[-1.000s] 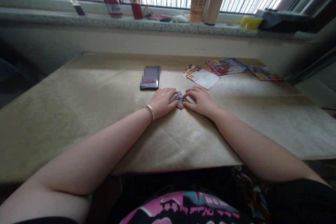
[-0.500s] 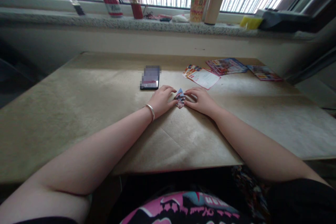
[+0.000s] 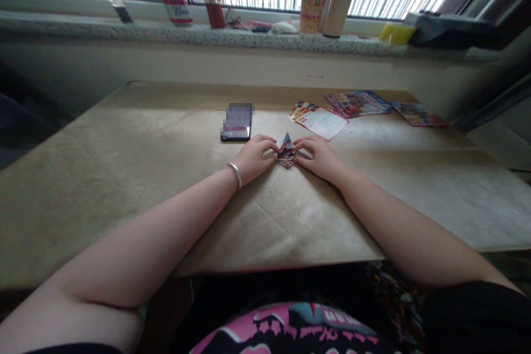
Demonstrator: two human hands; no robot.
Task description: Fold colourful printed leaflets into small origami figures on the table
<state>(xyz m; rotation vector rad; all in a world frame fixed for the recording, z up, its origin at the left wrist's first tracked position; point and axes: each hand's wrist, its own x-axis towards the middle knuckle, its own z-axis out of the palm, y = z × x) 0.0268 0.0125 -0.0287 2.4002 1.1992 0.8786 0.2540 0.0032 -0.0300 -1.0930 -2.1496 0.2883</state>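
A small folded piece of printed paper [image 3: 286, 151] lies at the middle of the table, its pointed tip away from me. Blue shows near the tip, and darker, busy print lower down. My left hand [image 3: 258, 156] grips its left edge between thumb and fingertips; a silver bangle circles that wrist. From the right side, my right hand [image 3: 317, 156] pinches the opposite edge in the same way. The paper's edges are partly covered by my fingertips.
Left of the paper lies a phone [image 3: 238, 121]. Several printed cards [image 3: 321, 121] and colourful booklets [image 3: 359, 103] rest farther back on the table [image 3: 124, 166]. A can [image 3: 175, 3], a patterned cup [image 3: 314, 5] and a yellow object [image 3: 397, 34] stand on the windowsill [image 3: 232, 38].
The folded paper's tip now reaches farther from me, and its shape looks taller, with a crease line across the lower part. Both hands stay at its sides with slightly shifted fingers.
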